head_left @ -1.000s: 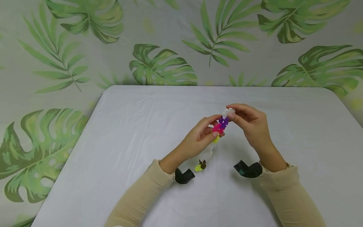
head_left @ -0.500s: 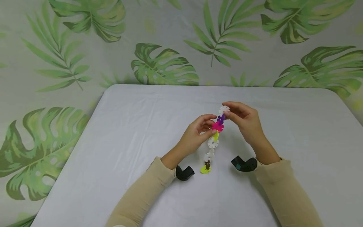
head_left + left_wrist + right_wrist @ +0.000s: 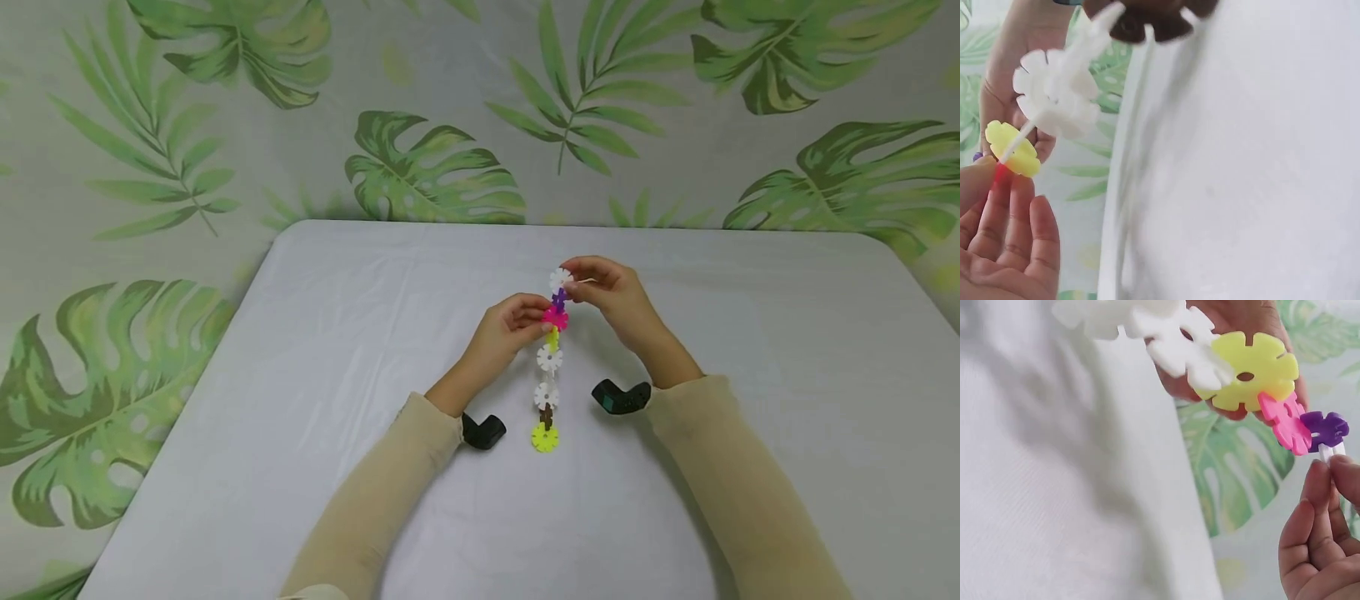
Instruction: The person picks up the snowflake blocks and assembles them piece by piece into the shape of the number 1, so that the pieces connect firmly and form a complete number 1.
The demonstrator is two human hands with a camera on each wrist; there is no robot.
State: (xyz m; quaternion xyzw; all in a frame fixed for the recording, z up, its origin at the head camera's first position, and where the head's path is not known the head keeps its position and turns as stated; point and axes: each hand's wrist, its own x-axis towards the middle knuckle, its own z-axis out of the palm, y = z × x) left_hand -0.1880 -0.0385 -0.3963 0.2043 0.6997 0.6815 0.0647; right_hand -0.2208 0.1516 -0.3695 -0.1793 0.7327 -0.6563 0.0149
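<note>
A chain of interlocking snowflake discs (image 3: 550,358) runs toward me above the table. From its far end the discs are white, purple (image 3: 1329,430), pink (image 3: 1286,424), yellow (image 3: 1254,372), several white, brown (image 3: 1154,19) and yellow-green (image 3: 545,437). My right hand (image 3: 618,304) pinches the white end disc (image 3: 560,279) between thumb and fingers. With thumb and fingertips my left hand (image 3: 502,329) pinches the chain at the pink disc, just beside the yellow one (image 3: 1013,149). The lower part of the chain is unheld.
A white cloth covers the table (image 3: 337,333), whose back edge meets a leaf-patterned backdrop (image 3: 435,167). A black device sits at each wrist, one by the left cuff (image 3: 483,432) and one by the right (image 3: 621,397).
Both hands have shifted left and slightly away from me with the chain. It has swung from slanted to nearly straight, so more of its lower discs show.
</note>
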